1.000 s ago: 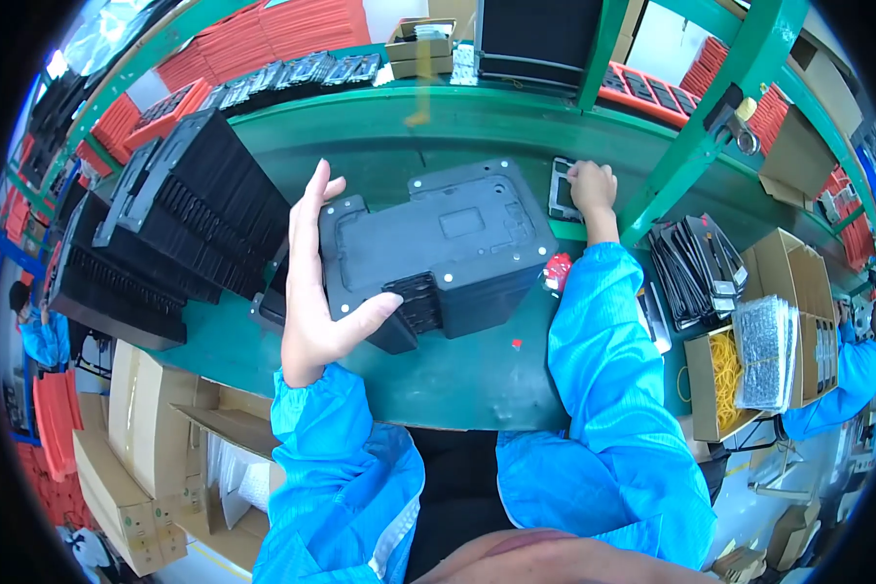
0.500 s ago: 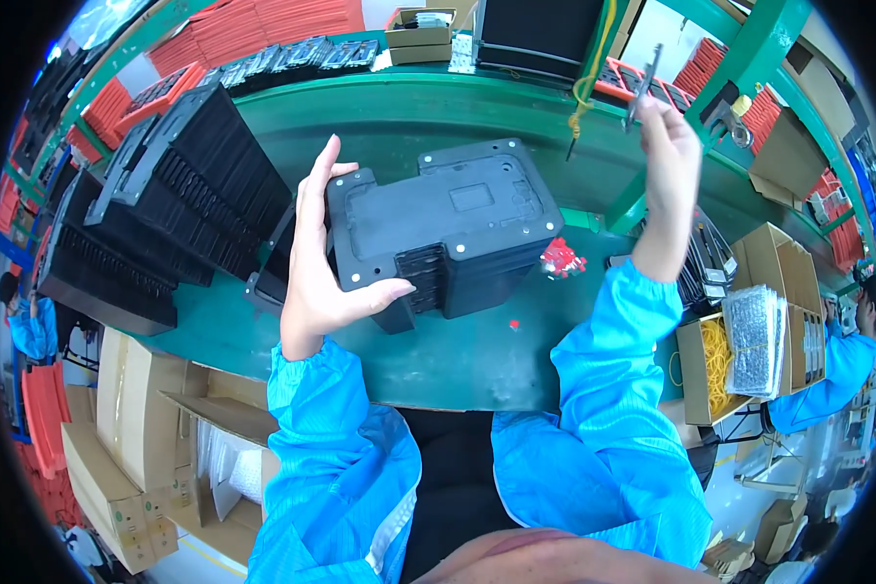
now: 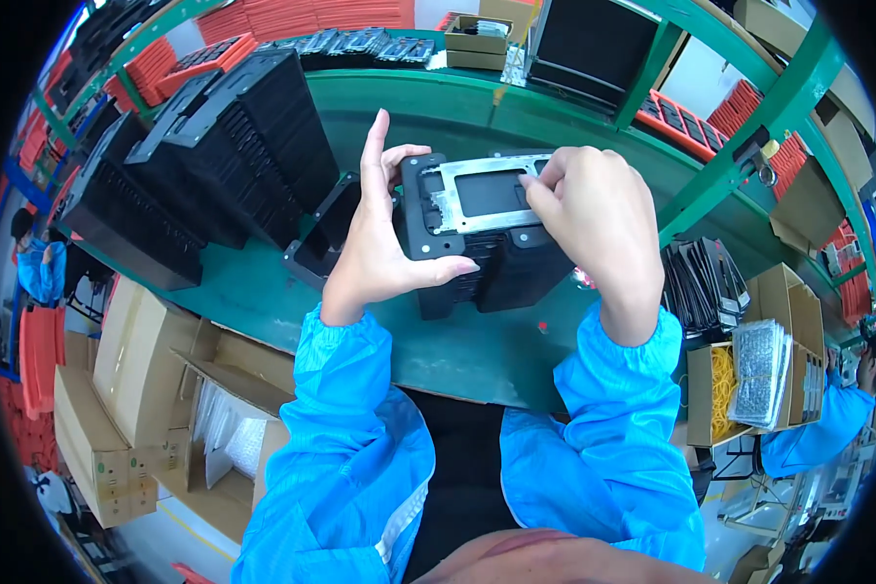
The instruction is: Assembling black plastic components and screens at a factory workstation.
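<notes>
A silver rectangular metal frame [image 3: 448, 200] with a large opening lies over the top of a stack of black plastic housings [image 3: 526, 265]. My right hand [image 3: 594, 209] reaches in from the right, fingers curled and closed at the frame's right end; its fingertips are partly hidden. At the left end of the stack, my left hand [image 3: 365, 229] is open. Its index finger points up, and its thumb stretches along the stack's near side. Behind the left hand stands another black housing [image 3: 311, 238], partly covered by it.
Tall stacks of black housings [image 3: 263, 146] stand at the left of the green bench [image 3: 360, 341]. Red bits [image 3: 582, 279] lie right of the stack. Thin black parts [image 3: 706, 292] and a carton with yellow bands [image 3: 722, 389] are farther right. Open cartons [image 3: 204, 389] sit at lower left.
My right hand has come down and left from the upper right, bringing the metal frame onto the stack. My left hand stays beside the stack's left end. The whole view has shifted a little.
</notes>
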Demonstrator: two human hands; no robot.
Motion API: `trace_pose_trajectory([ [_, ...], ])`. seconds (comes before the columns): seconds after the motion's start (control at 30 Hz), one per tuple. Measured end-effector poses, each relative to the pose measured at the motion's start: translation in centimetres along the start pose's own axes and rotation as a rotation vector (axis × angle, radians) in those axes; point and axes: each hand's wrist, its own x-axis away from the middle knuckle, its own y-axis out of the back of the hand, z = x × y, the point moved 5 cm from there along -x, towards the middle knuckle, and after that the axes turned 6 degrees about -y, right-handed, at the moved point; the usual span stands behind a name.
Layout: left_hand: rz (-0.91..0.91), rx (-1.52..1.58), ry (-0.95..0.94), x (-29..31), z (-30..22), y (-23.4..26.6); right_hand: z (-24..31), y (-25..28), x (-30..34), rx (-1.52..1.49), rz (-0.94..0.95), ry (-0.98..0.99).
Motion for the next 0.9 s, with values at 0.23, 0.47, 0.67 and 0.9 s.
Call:
trace_pose_trajectory([
  [0.23, 0.153, -0.269, -0.105, -0.3, -0.5, 0.4, 1.3, 0.0, 1.3, 0.097, -0.195, 0.341],
  [0.47, 0.206, -0.236, -0.055, -1.4, -2.0, -0.3, -2.8, 1.1, 1.1, -0.052, -0.097, 0.381],
  [0.67, -0.165, 0.127, 0.260, 5.0, 2.0, -3.9, -18.3, 1.1, 2.2, -0.196, -0.325, 0.016],
  [0.9, -0.201, 0.224, 0.420, 11.7, 4.6, -6.6, -31.6, -8.8, 10.7, 0.425, 0.107, -0.381],
])
